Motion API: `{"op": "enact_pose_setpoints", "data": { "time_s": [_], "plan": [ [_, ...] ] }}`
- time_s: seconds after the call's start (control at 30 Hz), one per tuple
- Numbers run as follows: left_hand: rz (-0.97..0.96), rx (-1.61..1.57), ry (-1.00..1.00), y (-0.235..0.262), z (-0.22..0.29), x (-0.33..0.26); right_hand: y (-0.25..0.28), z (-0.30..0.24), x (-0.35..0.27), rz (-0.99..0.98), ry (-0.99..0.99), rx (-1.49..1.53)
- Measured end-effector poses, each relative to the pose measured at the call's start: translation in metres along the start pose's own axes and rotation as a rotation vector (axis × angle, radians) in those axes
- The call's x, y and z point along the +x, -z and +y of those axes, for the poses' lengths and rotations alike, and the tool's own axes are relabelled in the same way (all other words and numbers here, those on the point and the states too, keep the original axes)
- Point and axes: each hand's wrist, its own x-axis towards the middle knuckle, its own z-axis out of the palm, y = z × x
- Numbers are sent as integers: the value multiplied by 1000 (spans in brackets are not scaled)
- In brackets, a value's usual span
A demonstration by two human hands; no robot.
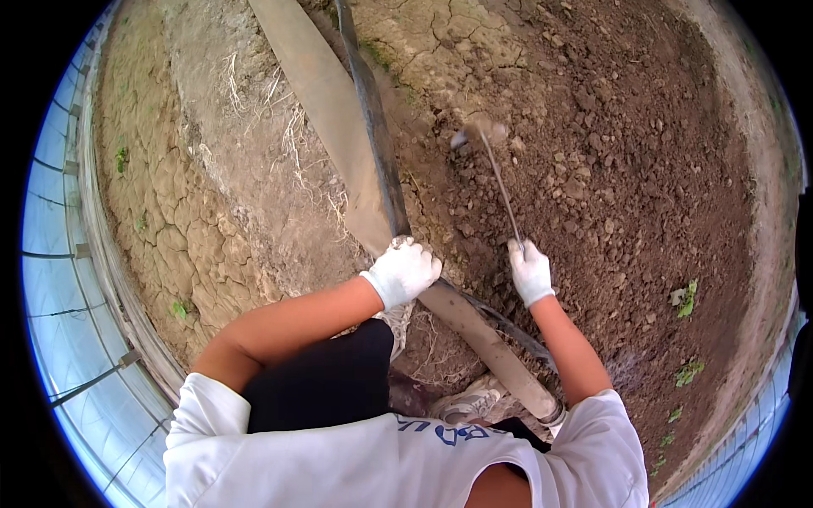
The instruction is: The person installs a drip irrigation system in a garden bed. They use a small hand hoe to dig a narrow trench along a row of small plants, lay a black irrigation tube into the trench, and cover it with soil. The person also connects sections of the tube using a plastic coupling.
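Note:
My left hand [406, 269], in a white glove, is closed round a dark plastic strip [377, 144] where it crosses a wide, flat, dusty brown strip [330, 110]. The dark strip comes out on both sides of my fist. My right hand [531, 269], also gloved in white, grips the lower end of a thin rod-like handle [501, 188]. That handle belongs to a hand tool that looks like a small hoe. Its head [477, 134] is smeared by motion, over the crumbly soil [584, 152] beyond my hand, so I cannot tell whether it touches the ground.
Cracked dry earth [169, 229] lies to the left, with pale roots [295, 140] beside the flat strip. My shoe [472, 401] stands close by the strip's near end. Small green plants [688, 372] grow at the right. Translucent sheeting [63, 279] bounds the left side.

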Motion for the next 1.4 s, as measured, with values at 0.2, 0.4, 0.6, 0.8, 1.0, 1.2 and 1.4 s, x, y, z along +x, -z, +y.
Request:
{"op": "enact_pose_setpoints", "data": {
  "time_s": [0.2,0.4,0.6,0.8,1.0,1.2,1.4],
  "plan": [
    [-27,0,-18,4,4,-6,-49,-88,71,-83,133,-4],
    [84,47,-22,5,5,-34,-36,9,-16,-210,19,-275],
    [50,36,-24,1,4,-24,21,132,-108,-153,-80,-373],
    [4,10,-31,4,-5,-1,12,79,-40,14,92,-244],
    [-59,9,3,4,-5,23,3,-79,111,261,140,-7],
    [-25,1,7,-5,-4,8,-6,33,22,44,-47,-161],
    [-70,-40,27,-9,-6,14,35,30,7,125,-46,21]
  ]
}}
